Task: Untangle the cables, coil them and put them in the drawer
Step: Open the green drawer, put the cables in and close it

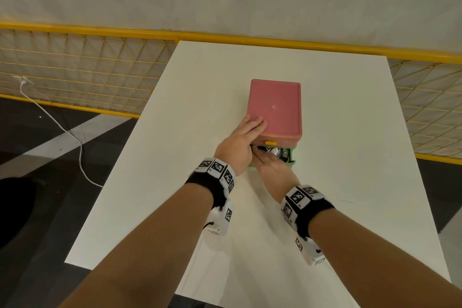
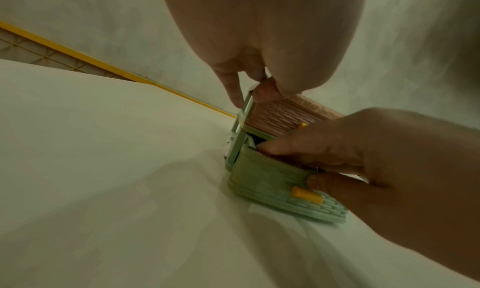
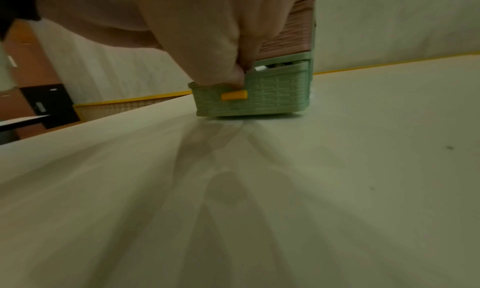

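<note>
A small drawer unit with a pink top stands mid-table. Its green lower drawer is pulled out a little, and coiled black and white cables show inside. My left hand rests flat on the unit's near-left top corner, fingers straight. My right hand is at the drawer opening. In the left wrist view its fingers lie over the green drawer's top edge, with the thumb pressed on the front beside the yellow handle. The right wrist view shows the green drawer with a white cable piece above its rim.
The white table reaches out on all sides of the unit; its left edge runs close to my left arm. A yellow mesh fence stands behind. A white cord trails across the dark floor at left.
</note>
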Demonstrator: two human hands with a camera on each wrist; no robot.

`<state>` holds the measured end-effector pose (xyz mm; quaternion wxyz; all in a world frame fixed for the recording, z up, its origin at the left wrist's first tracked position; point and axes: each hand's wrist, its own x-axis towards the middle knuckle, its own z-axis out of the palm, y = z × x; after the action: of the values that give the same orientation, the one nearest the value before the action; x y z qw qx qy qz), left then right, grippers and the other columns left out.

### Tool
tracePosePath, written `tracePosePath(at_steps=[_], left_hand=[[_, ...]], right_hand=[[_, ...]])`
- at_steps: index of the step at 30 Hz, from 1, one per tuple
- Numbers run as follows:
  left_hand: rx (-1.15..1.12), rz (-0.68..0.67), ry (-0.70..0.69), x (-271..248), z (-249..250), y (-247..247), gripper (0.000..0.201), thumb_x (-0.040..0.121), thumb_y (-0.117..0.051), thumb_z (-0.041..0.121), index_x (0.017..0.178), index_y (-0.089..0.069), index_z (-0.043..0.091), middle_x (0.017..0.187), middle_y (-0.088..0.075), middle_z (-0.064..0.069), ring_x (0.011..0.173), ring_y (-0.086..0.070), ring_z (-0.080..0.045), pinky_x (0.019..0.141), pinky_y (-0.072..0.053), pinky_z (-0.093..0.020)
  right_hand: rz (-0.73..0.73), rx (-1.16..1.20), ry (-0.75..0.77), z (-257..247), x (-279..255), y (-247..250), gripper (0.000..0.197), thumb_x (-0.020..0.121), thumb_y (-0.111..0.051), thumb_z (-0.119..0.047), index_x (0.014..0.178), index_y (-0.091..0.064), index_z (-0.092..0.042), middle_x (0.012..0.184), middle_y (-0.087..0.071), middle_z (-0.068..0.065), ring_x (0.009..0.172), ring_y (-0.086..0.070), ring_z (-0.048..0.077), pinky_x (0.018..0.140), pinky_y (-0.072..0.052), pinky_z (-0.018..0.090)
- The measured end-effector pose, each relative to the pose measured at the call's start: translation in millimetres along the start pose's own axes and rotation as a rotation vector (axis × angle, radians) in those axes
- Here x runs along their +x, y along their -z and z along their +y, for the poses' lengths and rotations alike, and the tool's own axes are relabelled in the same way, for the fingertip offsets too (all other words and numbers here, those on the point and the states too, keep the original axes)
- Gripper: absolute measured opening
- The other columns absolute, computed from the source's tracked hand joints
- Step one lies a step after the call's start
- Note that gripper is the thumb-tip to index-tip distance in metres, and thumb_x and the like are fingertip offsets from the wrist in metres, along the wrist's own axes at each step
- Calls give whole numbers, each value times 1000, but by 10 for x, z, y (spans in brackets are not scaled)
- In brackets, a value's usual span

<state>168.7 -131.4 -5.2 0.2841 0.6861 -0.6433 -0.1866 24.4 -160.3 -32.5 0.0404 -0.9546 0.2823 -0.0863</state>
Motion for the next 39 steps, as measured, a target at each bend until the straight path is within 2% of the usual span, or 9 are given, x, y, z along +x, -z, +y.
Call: tracePosePath(at_steps=[3, 7, 14, 21, 26, 28, 32, 37, 39], left_hand=[[10, -3, -6, -9, 10, 11, 72, 87, -38, -15, 148, -36, 23, 158, -27, 9, 148, -11, -7, 109, -5, -3], [6, -2, 11, -23, 39, 12, 74, 86, -39, -15, 149, -35, 24, 158, -27, 10, 148, -10, -6, 110, -11, -8], [11, 2, 15, -37, 56, 13, 76, 84, -38, -15, 148, -36, 25, 157, -28, 11, 148, -12, -6, 110, -20, -12], [-1, 3, 39, -27, 81, 32, 76, 83, -37, -16, 147, -38, 25, 157, -29, 11, 148, -13, -7, 113, -21, -15], [0, -5, 42, -33, 88, 52, 77, 83, -37, -16, 147, -38, 26, 157, -29, 11, 148, -12, -5, 114, -22, -17], [-7, -6, 44, -40, 96, 55, 78, 82, -36, -17, 147, -38, 26, 157, -29, 12, 148, -12, -4, 114, -22, -17], [-11, -1, 49, -31, 88, 55, 78, 83, -37, -17, 147, -39, 27, 156, -30, 12, 147, -13, -4, 114, -23, -17], [-12, -15, 54, -23, 101, 72, 77, 82, -37, -17, 146, -40, 26, 155, -31, 12, 147, -13, -4, 112, -19, -13], [-5, -15, 55, -6, 87, 84, 78, 81, -37, -18, 146, -41, 26, 155, -32, 11, 147, -14, -4, 112, -19, -12]], right_hand=[[26, 78, -37, 61, -118, 45, 50, 55, -74, 11, 104, -68, 0, 103, -70, 14, 92, -69, 30, 78, -58, 35], [6, 80, -91, 127, -164, 44, 58, 48, -79, 12, 103, -68, -2, 104, -70, 11, 86, -70, 27, 57, -59, 28], [-24, 150, -84, 162, -74, 99, 52, 70, -62, 10, 119, -59, -6, 119, -64, 12, 94, -67, 31, 66, -56, 36], [113, 97, -159, 264, -237, 48, 60, 51, -77, 15, 107, -68, -2, 95, -73, 14, 84, -71, 32, 65, -59, 38], [166, 219, -232, 248, -172, -9, 47, 69, -68, 10, 114, -64, -4, 101, -67, 16, 93, -63, 36, 79, -56, 46], [325, 297, -357, 246, -214, -18, 44, 70, -77, -9, 110, -60, -4, 102, -59, 16, 91, -57, 33, 78, -53, 46], [473, 346, -745, 241, -163, -19, 113, 39, -86, -58, 128, -39, -6, 117, -46, 21, 102, -51, 34, 81, -48, 44], [599, 552, -1091, 320, 218, 10, 122, 30, -91, -40, 136, -33, -26, 103, -54, 12, 88, -57, 29, 77, -51, 46], [468, 663, -1060, 409, 258, -17, 126, 37, -92, -38, 141, -23, -26, 96, -50, 5, 84, -56, 25, 77, -49, 41]])
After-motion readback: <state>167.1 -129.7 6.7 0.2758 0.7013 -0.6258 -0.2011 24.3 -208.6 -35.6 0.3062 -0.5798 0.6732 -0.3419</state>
